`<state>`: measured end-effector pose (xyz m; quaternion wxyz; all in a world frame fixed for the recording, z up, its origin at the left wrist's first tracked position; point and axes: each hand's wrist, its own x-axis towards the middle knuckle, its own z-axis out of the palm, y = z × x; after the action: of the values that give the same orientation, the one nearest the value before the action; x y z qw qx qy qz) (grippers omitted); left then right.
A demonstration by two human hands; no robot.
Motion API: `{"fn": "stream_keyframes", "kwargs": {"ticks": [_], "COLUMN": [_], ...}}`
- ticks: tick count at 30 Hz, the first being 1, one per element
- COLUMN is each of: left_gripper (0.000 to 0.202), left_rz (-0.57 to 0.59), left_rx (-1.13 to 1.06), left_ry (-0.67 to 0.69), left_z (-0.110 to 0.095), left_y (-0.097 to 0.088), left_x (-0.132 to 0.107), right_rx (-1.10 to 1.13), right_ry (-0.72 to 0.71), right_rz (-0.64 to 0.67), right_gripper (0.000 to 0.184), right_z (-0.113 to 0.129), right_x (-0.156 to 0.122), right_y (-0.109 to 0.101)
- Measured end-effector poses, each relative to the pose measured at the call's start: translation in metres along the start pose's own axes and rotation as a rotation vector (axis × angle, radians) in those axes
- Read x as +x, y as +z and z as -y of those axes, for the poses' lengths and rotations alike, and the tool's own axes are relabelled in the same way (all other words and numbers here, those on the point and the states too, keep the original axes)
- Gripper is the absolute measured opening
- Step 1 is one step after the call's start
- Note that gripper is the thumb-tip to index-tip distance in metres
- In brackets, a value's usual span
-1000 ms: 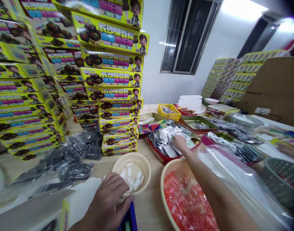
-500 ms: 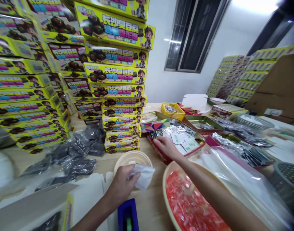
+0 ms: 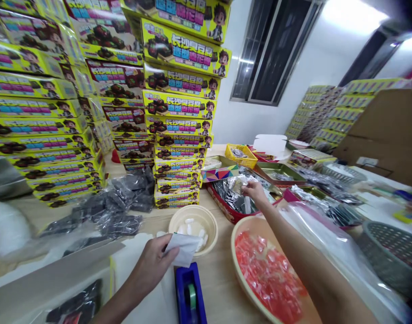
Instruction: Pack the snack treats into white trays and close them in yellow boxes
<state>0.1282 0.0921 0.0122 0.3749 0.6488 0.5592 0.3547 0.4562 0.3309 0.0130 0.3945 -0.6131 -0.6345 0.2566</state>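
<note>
Right now the left hand pinches a white paper sachet between thumb and fingers, its long axis running toward 3 o'clock. It sits just over the rim of a cream bowl of white pieces, which lies at that hand's 1 o'clock. The right hand, at about 2 o'clock from the left, is narrowed to a pinch on a silver foil sachet, above a red tray heaped with foil. On the tabletop, a bowl of red-wrapped sweets lies at the cream bowl's 4 o'clock, a blue tape dispenser at 6 o'clock, and stacked yellow cartons at 12 o'clock.
</note>
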Motion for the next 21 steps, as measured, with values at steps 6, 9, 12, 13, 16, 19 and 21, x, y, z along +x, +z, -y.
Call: {"fn": "stream_keyframes", "kwargs": {"ticks": [6, 9, 12, 13, 16, 19, 21], "left_gripper": [0.019, 0.021, 0.023, 0.023, 0.041, 0.018, 0.016], "left_rz": [-0.065, -0.018, -0.044, -0.072, -0.126, -0.098, -0.074], "left_rx": [-0.110, -0.210, -0.158, -0.117, -0.016, 0.099, 0.167], "left_ry": [0.180, 0.157, 0.071, 0.058, 0.032, -0.002, 0.012], "left_z": [-0.015, -0.014, -0.010, -0.010, -0.012, -0.016, -0.017], "left_y": [0.018, 0.032, 0.037, 0.035, 0.025, 0.013, 0.007], "left_x": [0.012, 0.019, 0.014, 0.009, -0.007, -0.022, -0.029], "right_rx": [0.306, 0.311, 0.082, -0.017, -0.205, -0.288, -0.323], "right_ry": [-0.210, -0.282, -0.239, -0.195, -0.073, -0.005, 0.027], "right_rz": [0.513, 0.901, 0.669, 0.484, 0.120, 0.053, 0.036], "right_gripper": [0.029, 0.032, 0.037, 0.036, 0.028, 0.018, 0.012], "right_z": [0.061, 0.078, 0.065, 0.056, 0.027, 0.009, 0.003], "right_x": [-0.092, -0.126, -0.102, -0.082, -0.017, 0.026, 0.036], "right_y": [0.012, 0.035, 0.049, 0.051, 0.058, 0.073, 0.084]}}
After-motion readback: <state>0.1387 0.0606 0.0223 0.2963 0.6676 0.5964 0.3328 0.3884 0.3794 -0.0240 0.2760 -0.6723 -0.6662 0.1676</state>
